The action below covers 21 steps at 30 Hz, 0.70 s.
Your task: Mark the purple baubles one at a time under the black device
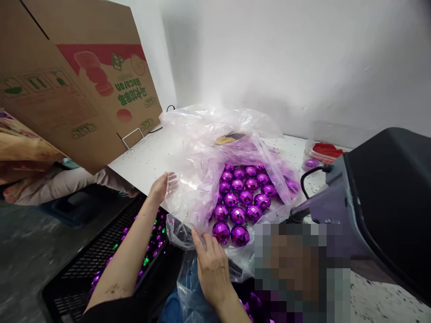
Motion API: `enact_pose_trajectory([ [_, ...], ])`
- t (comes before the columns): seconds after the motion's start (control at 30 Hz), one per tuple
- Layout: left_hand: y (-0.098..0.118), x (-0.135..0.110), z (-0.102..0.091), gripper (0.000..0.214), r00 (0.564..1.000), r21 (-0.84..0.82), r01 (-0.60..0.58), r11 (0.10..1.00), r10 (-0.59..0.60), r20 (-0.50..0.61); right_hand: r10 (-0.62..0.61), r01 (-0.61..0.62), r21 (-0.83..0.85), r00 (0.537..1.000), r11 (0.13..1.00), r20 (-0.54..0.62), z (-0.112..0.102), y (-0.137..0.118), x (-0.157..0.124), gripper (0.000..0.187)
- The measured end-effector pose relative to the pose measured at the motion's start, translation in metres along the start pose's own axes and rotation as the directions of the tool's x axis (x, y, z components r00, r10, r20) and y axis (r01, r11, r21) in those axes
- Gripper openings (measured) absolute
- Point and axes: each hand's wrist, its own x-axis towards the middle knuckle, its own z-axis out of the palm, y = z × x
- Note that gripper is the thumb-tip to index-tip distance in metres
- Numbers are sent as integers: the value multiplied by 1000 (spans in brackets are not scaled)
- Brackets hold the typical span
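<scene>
A large clear plastic bag (193, 179) lies with its mouth towards me on the white table. Inside rest several shiny purple faceted balls (237, 215), like small mirror-ball ornaments, in close rows. At the bag's left side, my left hand (160, 188) grips the film, and its fingertips show blurred through the plastic. My right hand (213, 264) holds the front edge of the bag, beside the nearest balls, index finger extended along the film; its thumb is hidden. Below that hand, loose plastic hangs over my lap.
A cardboard carton (101, 89) stands at the left, beside a white wire stand (134, 140). Below my left arm is a black crate (70, 280) with purple and green shiny pieces. A dark machine (380, 206) blocks the right, near a clear tub (311, 159). Another person's leg (74, 181) shows left.
</scene>
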Motion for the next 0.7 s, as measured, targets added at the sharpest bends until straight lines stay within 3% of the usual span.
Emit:
enact_pose_trajectory([
  [0.1, 31, -35, -7, 39, 962, 187, -149, 971, 186, -198, -13, 13, 25, 1000, 1000, 3, 0, -1, -2, 69],
  [0.13, 36, -55, 1, 39, 917, 344, -269, 900, 348, -193, -16, 16, 34, 1000, 999, 5, 0, -1, -2, 68],
  [0.17, 37, -77, 15, 37, 855, 503, -388, 772, 506, -117, -21, 20, 43, 1000, 999, 7, 1, -1, -3, 67],
  [0.2, 36, -98, 32, 34, 769, 605, -504, 616, 639, -9, -27, 27, 53, 1000, 998, 9, 2, 0, -3, 65],
  [0.23, 30, -117, 50, 31, 654, 625, -644, 441, 741, 151, -38, 38, 64, 999, 997, 8, 2, 1, -4, 62],
  [0.27, 23, -133, 68, 31, 532, 553, -786, 277, 758, 376, -52, 52, 74, 999, 996, 6, 2, 2, -6, 57],
  [0.3, 14, -143, 83, 32, 381, 412, -901, 135, 700, 604, -63, 62, 83, 998, 995, 4, 1, 3, -7, 53],
  [0.33, 4, -147, 94, 32, 263, 302, -953, 39, 606, 751, -68, 67, 88, 998, 994, 5, 0, 4, -9, 50],
  [0.37, -6, -145, 100, 31, 230, 271, -963, -3, 520, 823, -66, 65, 89, 998, 994, 6, -2, 5, -11, 48],
  [0.4, -15, -140, 101, 30, 270, 312, -950, -8, 482, 834, -61, 60, 88, 998, 994, 9, -5, 6, -13, 48],
  [0.5, -35, -110, 79, 27, 585, 612, -782, 118, 476, 657, -39, 38, 79, 999, 996, 7, -11, 7, -19, 50],
  [0.53, -40, -101, 69, 27, 660, 678, -717, 162, 472, 585, -34, 34, 77, 999, 996, -1, -12, 7, -21, 49],
  [0.6, -48, -88, 52, 27, 739, 744, -633, 215, 453, 499, -14, 16, 73, 1000, 997, -16, -13, 8, -24, 46],
  [0.7, -59, -82, 43, 26, 765, 752, -613, 241, 416, 491, 16, -14, 75, 1000, 997, -21, -16, 11, -26, 42],
])
